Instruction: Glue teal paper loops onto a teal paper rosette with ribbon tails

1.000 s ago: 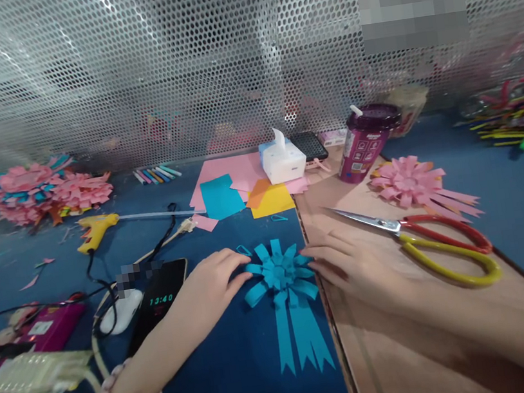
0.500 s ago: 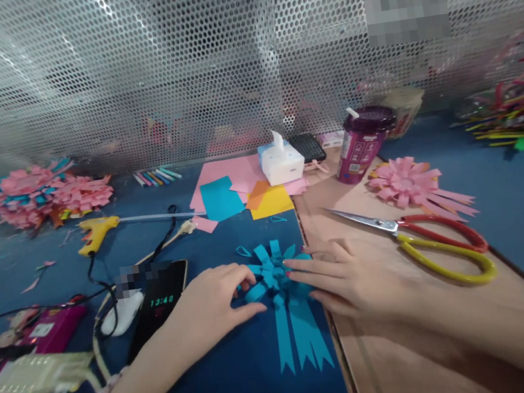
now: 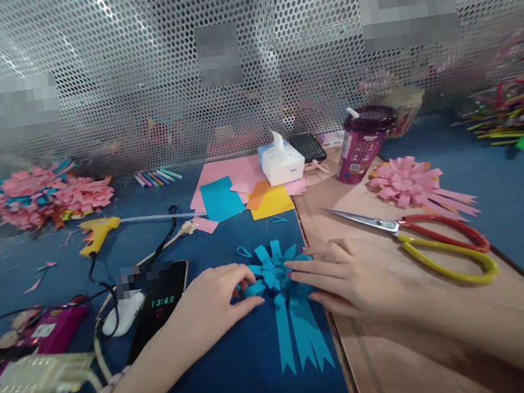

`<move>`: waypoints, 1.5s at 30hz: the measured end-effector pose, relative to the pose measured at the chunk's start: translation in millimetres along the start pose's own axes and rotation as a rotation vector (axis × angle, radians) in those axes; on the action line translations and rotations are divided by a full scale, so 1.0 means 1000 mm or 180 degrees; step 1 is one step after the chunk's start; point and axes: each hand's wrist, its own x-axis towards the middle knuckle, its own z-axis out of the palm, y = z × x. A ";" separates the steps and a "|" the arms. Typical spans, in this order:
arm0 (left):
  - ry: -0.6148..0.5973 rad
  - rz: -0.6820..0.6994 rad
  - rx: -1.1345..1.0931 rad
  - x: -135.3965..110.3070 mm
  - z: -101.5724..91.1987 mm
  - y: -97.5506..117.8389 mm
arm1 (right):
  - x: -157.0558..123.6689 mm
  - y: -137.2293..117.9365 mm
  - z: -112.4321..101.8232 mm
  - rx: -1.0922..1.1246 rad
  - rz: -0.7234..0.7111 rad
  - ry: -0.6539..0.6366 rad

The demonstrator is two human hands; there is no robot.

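Note:
A blue paper flower (image 3: 281, 278) with long ribbon tails lies on the blue table (image 3: 250, 387), beside the edge of a brown board (image 3: 402, 359). My left hand (image 3: 212, 298) rests on the flower's left petals, fingers curled and pressing on them. From the right, my right hand (image 3: 346, 276) reaches in with fingers stretched flat, the fingertips touching the flower's centre. Neither hand lifts the flower off the table.
Red and yellow scissors (image 3: 424, 239) and a pink paper flower (image 3: 409, 185) lie on the board. A purple cup (image 3: 364, 143), tissue box (image 3: 281, 158), coloured paper sheets (image 3: 241, 189), yellow glue gun (image 3: 99, 232) and a phone (image 3: 162, 301) surround the hands. A perforated metal screen (image 3: 152, 75) closes the back.
Both hands closed in on the blue flower from its sides. The right fingertips now lie on its centre and the left fingers on its left petals.

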 end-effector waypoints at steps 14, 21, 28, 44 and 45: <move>-0.0032 -0.0037 -0.0186 0.001 0.002 0.001 | -0.002 0.003 0.006 0.0001 0.0031 0.0150; 0.0397 -0.0142 -0.0255 0.002 -0.004 -0.003 | -0.002 0.003 0.002 0.0097 0.0108 0.0418; 0.0440 0.0111 -0.0041 0.009 0.002 -0.020 | -0.004 0.009 0.005 0.0384 0.0654 0.0844; 0.0365 0.0030 0.0055 0.010 0.002 -0.013 | -0.001 0.013 0.012 0.0438 0.0896 0.0667; 0.0364 0.0037 0.0059 0.010 0.002 -0.013 | -0.001 0.014 0.012 0.0460 0.0915 0.0650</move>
